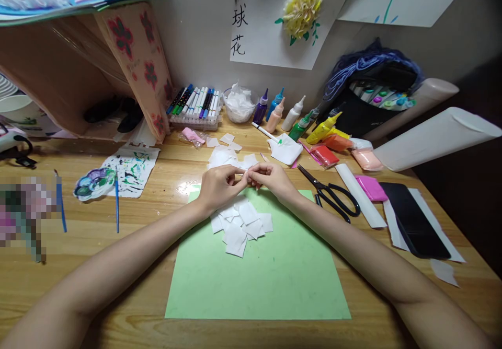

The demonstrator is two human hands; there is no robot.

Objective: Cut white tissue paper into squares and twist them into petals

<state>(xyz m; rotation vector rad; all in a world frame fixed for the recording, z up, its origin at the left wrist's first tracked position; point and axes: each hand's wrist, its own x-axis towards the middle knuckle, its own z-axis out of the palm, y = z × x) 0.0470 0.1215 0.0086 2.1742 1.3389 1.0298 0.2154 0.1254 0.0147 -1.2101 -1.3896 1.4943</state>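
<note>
My left hand (220, 185) and my right hand (273, 179) meet above the far edge of a green sheet (259, 286). Fingertips of both hands are pinched together on a small piece of white paper (246, 172), mostly hidden by the fingers. Below them, a loose pile of cut white paper squares (239, 229) lies on the green sheet. More white paper squares (223, 156) rest on the wooden table just beyond my hands. Black-handled scissors (329, 189) lie partly open to the right of my right hand.
Behind stand a marker tray (196, 108), a bowl of white paper (240, 103) and several paint bottles (294, 113). Clay packets (325, 155), a paper strip (361, 195) and a black phone (415, 221) lie right. Paintbrushes (117, 202) and a paint-smeared sheet (135, 169) lie left.
</note>
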